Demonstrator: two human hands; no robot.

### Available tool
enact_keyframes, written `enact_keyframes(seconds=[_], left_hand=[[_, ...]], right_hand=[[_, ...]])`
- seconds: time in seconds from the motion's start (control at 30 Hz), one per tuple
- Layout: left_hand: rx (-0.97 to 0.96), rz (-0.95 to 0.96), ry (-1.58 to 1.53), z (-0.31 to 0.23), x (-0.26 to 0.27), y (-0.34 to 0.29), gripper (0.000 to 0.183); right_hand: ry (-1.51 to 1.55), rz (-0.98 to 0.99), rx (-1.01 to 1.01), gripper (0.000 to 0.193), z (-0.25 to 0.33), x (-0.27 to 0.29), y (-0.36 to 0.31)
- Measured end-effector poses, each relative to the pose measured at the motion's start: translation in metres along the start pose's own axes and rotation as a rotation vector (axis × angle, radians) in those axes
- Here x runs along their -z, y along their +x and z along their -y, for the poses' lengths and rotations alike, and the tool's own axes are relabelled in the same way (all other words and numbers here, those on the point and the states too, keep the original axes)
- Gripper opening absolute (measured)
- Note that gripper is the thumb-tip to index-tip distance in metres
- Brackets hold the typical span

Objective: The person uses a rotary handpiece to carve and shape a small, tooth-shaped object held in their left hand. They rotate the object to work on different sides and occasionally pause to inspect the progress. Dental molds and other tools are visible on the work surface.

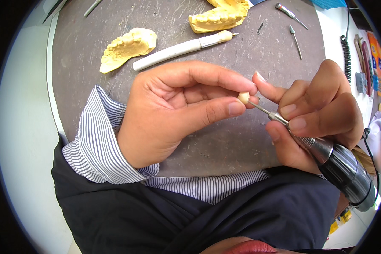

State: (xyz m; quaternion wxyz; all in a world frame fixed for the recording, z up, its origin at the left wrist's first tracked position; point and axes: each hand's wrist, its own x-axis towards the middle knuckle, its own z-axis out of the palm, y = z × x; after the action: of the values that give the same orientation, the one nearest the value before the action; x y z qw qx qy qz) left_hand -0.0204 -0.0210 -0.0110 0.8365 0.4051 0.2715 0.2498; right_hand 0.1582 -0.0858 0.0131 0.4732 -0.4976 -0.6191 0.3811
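Between the thumb and fingertips of my left hand is a small cream-coloured dental crown. My right hand grips a black and silver rotary handpiece like a pen, its body slanting down to the right. The thin metal bur in its nose points up and left, with the tip at the crown; whether it touches cannot be made out. The right index finger stretches toward the left fingertips. Both hands are above the brown work board.
Beyond my hands lie two yellow plaster tooth models and a white-handled tool on the scratched board. Loose burs rest at the far right. A coiled black cord hangs beside the board's right edge.
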Motion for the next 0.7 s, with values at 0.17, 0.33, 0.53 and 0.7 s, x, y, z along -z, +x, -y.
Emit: enact_keyframes(seconds=[0.17,0.33,0.53,0.7], left_hand=[[-0.005,0.009,0.000,0.0008,0.0005,0.0001,0.021],[-0.011,0.021,0.000,0.0013,-0.0001,0.0010,0.021],[-0.008,0.033,0.003,-0.0002,-0.0011,0.0019,0.021],[-0.007,0.033,0.004,0.0010,-0.0007,0.0017,0.020]], right_hand=[[-0.095,0.080,0.023,0.030,0.0044,0.0054,0.0022],[-0.105,0.111,0.043,0.031,0.0057,0.0093,0.0029],[-0.075,0.066,0.050,0.031,0.0041,0.0071,0.0010],[-0.019,0.003,0.045,0.031,-0.0012,0.0026,-0.0020]])
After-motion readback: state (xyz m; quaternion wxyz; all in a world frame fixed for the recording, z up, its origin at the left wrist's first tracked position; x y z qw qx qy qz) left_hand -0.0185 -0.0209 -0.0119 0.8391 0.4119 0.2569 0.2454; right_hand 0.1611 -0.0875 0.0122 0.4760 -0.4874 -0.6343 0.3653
